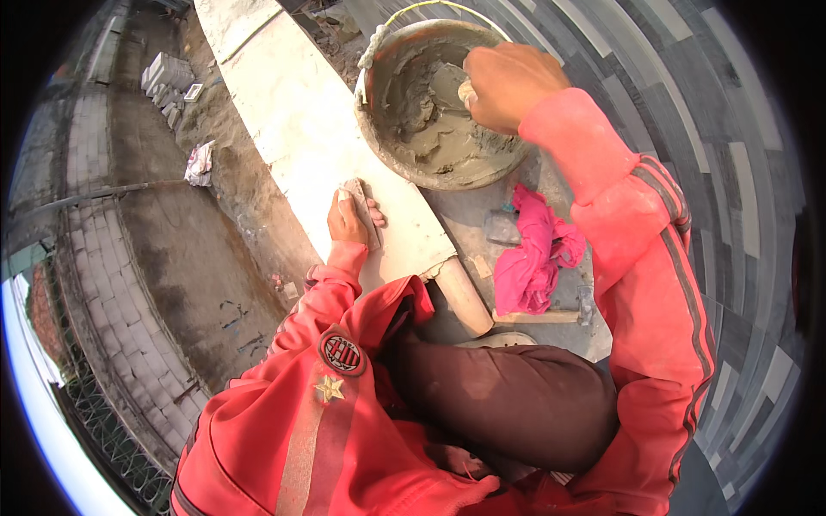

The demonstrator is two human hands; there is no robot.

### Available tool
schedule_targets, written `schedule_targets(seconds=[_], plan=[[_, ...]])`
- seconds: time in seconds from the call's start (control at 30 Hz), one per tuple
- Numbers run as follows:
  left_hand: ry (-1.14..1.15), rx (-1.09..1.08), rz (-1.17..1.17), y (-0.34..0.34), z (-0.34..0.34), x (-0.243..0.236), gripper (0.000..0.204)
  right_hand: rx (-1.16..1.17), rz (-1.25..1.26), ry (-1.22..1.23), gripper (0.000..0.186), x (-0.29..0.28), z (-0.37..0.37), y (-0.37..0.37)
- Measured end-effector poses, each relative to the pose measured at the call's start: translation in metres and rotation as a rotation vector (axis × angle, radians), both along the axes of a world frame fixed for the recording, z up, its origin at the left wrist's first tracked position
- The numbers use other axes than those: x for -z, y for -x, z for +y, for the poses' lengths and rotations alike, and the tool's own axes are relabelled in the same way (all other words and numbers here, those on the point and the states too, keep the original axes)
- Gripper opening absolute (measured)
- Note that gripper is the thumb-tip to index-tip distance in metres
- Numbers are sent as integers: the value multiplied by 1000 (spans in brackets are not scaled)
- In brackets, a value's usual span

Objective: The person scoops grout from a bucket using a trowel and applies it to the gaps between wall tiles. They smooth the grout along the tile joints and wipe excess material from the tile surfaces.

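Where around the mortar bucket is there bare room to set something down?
Free: the white slab beyond the left hand, running up past the bucket, and the striped tiles right of the right hand. Crowded: the patch below the bucket, taken up by the pink rag, small tools and the person's knee.

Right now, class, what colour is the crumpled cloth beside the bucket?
Bright pink cloth, clearest in the head view.

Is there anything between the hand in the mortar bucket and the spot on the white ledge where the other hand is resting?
Nothing visible blocks that path. The right hand is inside the bucket of grey mortar, the left hand lies on the white ledge, and only the bucket's rim and bare ledge lie between them. The pink cloth sits off to the side.
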State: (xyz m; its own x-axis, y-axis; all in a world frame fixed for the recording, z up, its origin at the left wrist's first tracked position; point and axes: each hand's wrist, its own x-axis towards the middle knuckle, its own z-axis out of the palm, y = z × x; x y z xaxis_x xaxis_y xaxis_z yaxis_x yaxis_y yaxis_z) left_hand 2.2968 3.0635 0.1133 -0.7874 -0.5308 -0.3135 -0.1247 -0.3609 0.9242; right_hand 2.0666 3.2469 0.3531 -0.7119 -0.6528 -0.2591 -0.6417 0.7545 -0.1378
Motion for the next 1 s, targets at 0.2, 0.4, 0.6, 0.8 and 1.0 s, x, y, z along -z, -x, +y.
schedule_targets(seconds=[0.2,0.4,0.6,0.8,1.0], plan=[[15,35,31,0,2,4,36,-114,3,62,27,27,25,0],[-19,8,10,-2,0,6,38,-178,-114,246,27,42,39,-17],[-27,20,-1,-1,4,2,38,-142,-345,319,30,20,62,-6],[-31,0,-14,-3,-1,7,38,16,-597,470,30,11,90,-2],[-132,6,19,4,7,0,36,246,-894,640,34,25,143,-7]])
